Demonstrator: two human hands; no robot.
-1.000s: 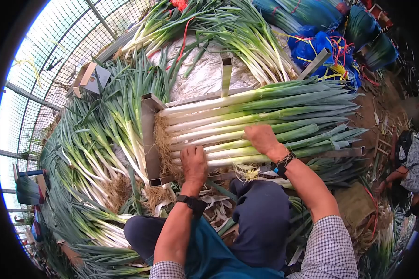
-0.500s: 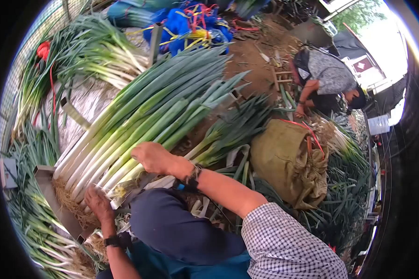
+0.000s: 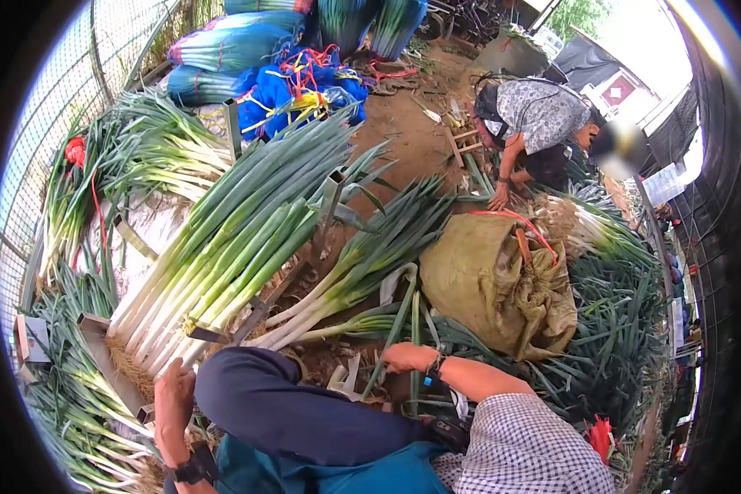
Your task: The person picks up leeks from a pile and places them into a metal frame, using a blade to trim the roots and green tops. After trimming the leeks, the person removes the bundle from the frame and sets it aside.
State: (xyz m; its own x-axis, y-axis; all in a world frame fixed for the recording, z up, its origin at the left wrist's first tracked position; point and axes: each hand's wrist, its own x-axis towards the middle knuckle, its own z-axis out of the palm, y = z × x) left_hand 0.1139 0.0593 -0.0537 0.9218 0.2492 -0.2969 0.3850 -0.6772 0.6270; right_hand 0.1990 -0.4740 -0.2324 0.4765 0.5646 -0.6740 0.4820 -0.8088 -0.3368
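Head view: a row of leeks [image 3: 214,255] is held in a metal rack [image 3: 111,362], slanting from roots [image 3: 128,361] at near left to green tops [image 3: 305,148] at far right. The left hand [image 3: 174,395] is placed just beside the root end, with its fingers bent; whether a stalk or the rack is gripped cannot be told. The right hand [image 3: 410,357] is held apart from the row, its fingers curled at a loose leaf [image 3: 398,323]; whether that is pinched cannot be told either.

No tie is seen around the row, so stalks could be spilled if the rack were knocked by the knee [image 3: 263,403], which is set close to its near side. Neighbours could be dragged by tangled roots, and tops could be bent against the post [image 3: 329,198].

On the right, movement is likely hampered by a leek pile [image 3: 370,263] and a sack [image 3: 494,288], beyond which another person [image 3: 543,115] is bent over. Blue netting [image 3: 296,90] and wrapped bundles [image 3: 239,45] are heaped at the far side; more leeks are spread at left.
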